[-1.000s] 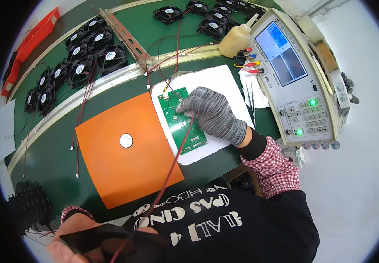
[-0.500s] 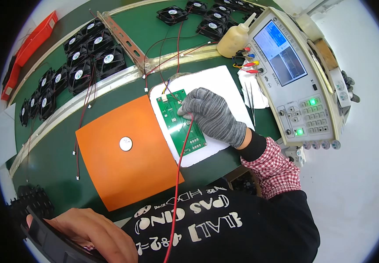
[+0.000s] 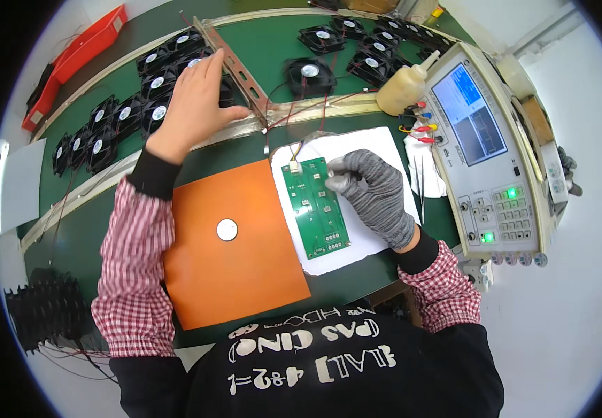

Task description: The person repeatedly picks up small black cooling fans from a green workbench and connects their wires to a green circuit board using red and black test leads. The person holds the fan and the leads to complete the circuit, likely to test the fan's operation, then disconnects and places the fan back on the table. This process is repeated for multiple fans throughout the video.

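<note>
My bare left hand (image 3: 200,101) is raised over the left group of black fans (image 3: 156,83), with fingers stretched out, thumb apart and nothing in it. My right hand (image 3: 371,188), in a grey knit glove, is at the right edge of a green circuit board (image 3: 318,216). Its thumb and forefinger are curved, their tips a little apart, and I see no wire in them. The board rests on a white pad (image 3: 384,146), with a white plug and thin wires at its top left. A fan (image 3: 309,73) with a red lead lies beyond the board.
An orange sheet (image 3: 245,285) bearing a round white disc (image 3: 227,230) lies left of the board. A perforated metal rail (image 3: 235,73) divides the fan groups. At right stand a squeeze bottle (image 3: 402,89) and a test instrument (image 3: 489,160). A red bin (image 3: 81,52) is far left.
My left hand has gone from the lower left, where it held a black object, up to the fans, now empty. The red wire has left my right hand. A fan now lies beyond the board.
</note>
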`<action>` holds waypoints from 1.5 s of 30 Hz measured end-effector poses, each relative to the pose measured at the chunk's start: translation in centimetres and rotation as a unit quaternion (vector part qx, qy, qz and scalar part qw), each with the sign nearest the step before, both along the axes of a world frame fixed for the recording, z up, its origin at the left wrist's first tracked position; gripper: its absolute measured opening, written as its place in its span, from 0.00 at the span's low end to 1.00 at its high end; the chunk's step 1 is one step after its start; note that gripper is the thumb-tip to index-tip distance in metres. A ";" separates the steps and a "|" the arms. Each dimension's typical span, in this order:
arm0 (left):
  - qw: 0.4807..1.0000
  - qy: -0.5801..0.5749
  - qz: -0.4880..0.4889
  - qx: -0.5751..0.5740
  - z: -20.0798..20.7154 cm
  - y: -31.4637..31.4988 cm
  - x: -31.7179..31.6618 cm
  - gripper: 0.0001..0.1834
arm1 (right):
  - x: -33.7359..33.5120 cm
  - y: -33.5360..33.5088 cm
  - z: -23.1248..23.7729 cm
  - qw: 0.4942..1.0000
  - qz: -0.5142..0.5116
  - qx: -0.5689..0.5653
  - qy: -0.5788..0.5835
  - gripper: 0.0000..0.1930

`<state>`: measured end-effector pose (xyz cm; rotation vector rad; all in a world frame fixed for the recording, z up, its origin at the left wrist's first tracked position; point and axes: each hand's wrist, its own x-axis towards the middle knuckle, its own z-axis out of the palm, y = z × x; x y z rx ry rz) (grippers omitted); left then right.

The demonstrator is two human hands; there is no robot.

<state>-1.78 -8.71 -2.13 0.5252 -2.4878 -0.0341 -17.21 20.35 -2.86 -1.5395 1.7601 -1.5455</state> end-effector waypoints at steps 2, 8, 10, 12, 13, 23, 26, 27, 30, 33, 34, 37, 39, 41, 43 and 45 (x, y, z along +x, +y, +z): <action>0.995 -0.082 0.052 0.006 0.2 -1.1 0.5 0.46 | -0.3 0.2 0.2 1.000 -0.014 0.004 0.012 0.14; 0.951 -0.003 -0.301 0.067 6.1 8.9 0.9 0.36 | -0.3 0.9 0.9 0.983 -0.045 -0.076 0.162 0.22; 0.881 -0.085 -0.447 0.130 7.4 14.4 3.4 0.25 | 1.5 0.6 3.1 0.958 0.036 -0.093 0.268 0.29; 0.824 -0.103 -0.547 0.100 7.8 18.3 6.3 0.17 | 2.6 0.6 3.1 0.940 0.206 -0.080 0.260 0.31; 0.794 -0.147 -0.582 0.096 8.7 18.5 7.3 0.17 | 3.1 0.8 2.7 0.922 0.252 -0.059 0.287 0.31; 0.981 -0.157 0.018 -0.117 9.9 10.9 12.9 0.24 | 0.3 2.3 3.4 0.967 0.103 0.011 0.231 0.20; 0.927 -0.126 -0.350 0.051 9.2 16.0 10.6 0.20 | 4.6 0.1 5.2 0.954 0.230 -0.105 0.161 0.26; 0.856 -0.155 -0.478 0.122 8.5 17.5 10.1 0.20 | 5.5 -0.2 5.1 0.944 0.256 -0.108 0.179 0.24; 0.854 -0.200 -0.477 0.061 9.0 18.7 10.6 0.19 | 4.5 0.0 4.1 0.884 0.317 -0.016 0.342 0.19; 0.939 -0.249 -0.235 0.031 10.3 13.3 12.7 0.23 | 0.2 1.6 4.2 0.900 0.150 -0.020 0.408 0.14; 0.958 -0.266 -0.068 -0.082 10.2 12.0 13.1 0.16 | -1.1 2.1 4.4 0.913 0.107 0.002 0.394 0.12; 0.963 -0.201 0.066 -0.168 9.9 10.4 14.6 0.18 | -1.8 2.2 4.0 0.955 0.103 0.001 0.278 0.19; 0.983 -0.149 -0.084 -0.070 10.5 11.8 11.9 0.18 | 0.9 1.5 4.3 0.966 0.143 -0.054 0.207 0.26; 0.922 -0.135 -0.348 0.106 9.3 15.4 11.2 0.15 | 4.1 -0.1 4.9 0.948 0.259 -0.073 0.171 0.33; 0.840 -0.124 -0.516 0.115 8.3 18.9 10.2 0.14 | 6.0 -0.5 3.6 0.920 0.373 -0.035 0.116 0.37; 0.858 -0.167 -0.474 0.108 8.9 18.1 11.1 0.12 | 4.6 0.0 4.1 0.905 0.355 -0.025 0.232 0.27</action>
